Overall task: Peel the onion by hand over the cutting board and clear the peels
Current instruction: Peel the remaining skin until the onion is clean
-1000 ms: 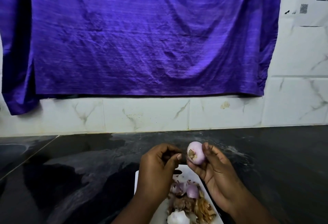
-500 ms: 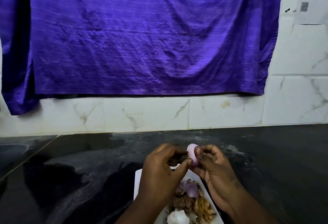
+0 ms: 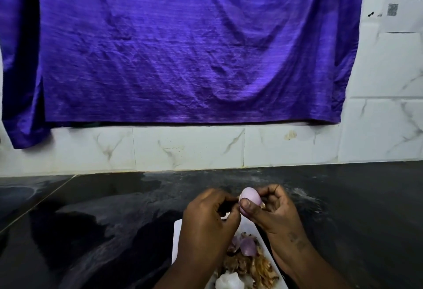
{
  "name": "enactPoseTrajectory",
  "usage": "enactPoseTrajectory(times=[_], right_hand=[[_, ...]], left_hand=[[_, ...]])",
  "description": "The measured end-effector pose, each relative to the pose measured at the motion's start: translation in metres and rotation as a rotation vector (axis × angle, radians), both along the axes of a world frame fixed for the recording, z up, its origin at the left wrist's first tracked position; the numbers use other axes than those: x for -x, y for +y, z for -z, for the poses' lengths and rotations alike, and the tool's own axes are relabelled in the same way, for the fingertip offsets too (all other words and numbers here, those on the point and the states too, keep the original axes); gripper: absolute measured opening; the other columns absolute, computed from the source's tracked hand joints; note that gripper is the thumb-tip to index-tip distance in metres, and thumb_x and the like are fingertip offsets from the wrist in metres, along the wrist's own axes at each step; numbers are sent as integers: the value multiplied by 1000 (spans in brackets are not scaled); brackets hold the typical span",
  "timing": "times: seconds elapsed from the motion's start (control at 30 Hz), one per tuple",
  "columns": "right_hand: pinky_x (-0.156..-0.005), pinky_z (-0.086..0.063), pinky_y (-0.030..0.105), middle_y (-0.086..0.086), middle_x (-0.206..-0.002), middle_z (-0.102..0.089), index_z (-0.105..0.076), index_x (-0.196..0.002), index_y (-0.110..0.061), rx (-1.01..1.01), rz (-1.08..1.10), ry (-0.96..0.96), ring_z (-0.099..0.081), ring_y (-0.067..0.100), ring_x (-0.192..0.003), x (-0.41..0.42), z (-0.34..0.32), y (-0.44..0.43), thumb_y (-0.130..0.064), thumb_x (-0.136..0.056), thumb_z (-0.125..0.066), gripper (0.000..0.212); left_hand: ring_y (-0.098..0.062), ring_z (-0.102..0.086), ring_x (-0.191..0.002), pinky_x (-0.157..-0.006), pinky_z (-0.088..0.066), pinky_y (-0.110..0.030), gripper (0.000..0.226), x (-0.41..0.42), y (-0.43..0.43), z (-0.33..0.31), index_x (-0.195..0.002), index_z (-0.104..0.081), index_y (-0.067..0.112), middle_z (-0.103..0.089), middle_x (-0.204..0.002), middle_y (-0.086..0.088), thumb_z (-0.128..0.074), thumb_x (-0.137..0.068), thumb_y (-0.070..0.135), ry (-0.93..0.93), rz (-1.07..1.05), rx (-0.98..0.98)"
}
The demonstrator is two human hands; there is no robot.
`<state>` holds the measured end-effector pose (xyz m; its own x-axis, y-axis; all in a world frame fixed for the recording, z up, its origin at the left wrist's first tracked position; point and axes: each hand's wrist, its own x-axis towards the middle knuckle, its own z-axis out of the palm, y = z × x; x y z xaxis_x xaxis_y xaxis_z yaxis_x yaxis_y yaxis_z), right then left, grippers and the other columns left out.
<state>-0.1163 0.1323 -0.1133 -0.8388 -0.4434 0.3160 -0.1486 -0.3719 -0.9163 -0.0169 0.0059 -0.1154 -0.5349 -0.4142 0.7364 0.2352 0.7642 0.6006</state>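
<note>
Slip risk: the onion [image 3: 249, 199] is looking smooth and bare, so I judge it could be squirting out of the grip if the pull at its end is too sharp; it would be rolling off the cutting board [image 3: 177, 243] onto the dark desk [image 3: 91, 220].
Scatter risk: the onion is being held above the far edge of the cutting board, so loosened scraps may be dropping onto the desk beyond it and adding to the clearing.
Waste risk: with so little dry skin showing, a deep pinch may be tearing away good flesh.
Onion look: it is showing a small, pale pink-purple, glossy body, with a tan dry scrap clinging at each end.
Right hand [image 3: 278, 212]: it is gripping the onion, the thumb lying across the front and the fingers curling behind.
Left hand [image 3: 210, 214]: its fingers are curling in and pinching at the onion's left end; what is lying between the fingertips is hidden.
Peels [image 3: 251, 265]: brown and purple skins are piling on the near half of the cutting board, beside a white peeled piece [image 3: 230, 281].
</note>
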Motion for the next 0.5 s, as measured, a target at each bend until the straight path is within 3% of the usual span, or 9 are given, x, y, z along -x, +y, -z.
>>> enactPoseTrajectory(times=[0.17,0.33,0.4,0.5], right_hand=[[-70,-61,29,16,-92,-74,-57,-103,0,60,-62,-8,-74,23,-83,-6,-4,1,-9,-67,-89,49],[-76,-64,37,25,-107,-70,-55,-106,-2,170,-122,-167,-75,33,-89,-1,-7,3,-27,-58,-97,69],[-78,-63,39,26,-108,-71,-56,-106,-3,151,-118,-157,-75,35,-92,0,-7,2,-37,-46,-102,83],[-81,-63,41,25,-107,-72,-56,-104,-3,134,-109,-123,-75,37,-96,0,-5,1,-41,-43,-102,85]], left_hand=[[-9,-72,-72,-64,-63,-40,5,1,0,-3,-88,-74,28,-69,-82,13,-72,-86,33,-5,-5,-41],[-7,-76,-80,-69,-66,-36,6,-2,2,-7,-94,-83,29,-76,-88,15,-82,-89,25,2,120,-143],[-8,-77,-81,-69,-67,-38,11,-2,1,-7,-92,-84,29,-78,-88,13,-83,-88,19,-2,136,-205],[-11,-78,-81,-69,-67,-41,14,-3,-1,-6,-94,-84,31,-79,-87,13,-83,-88,18,-4,137,-227]])
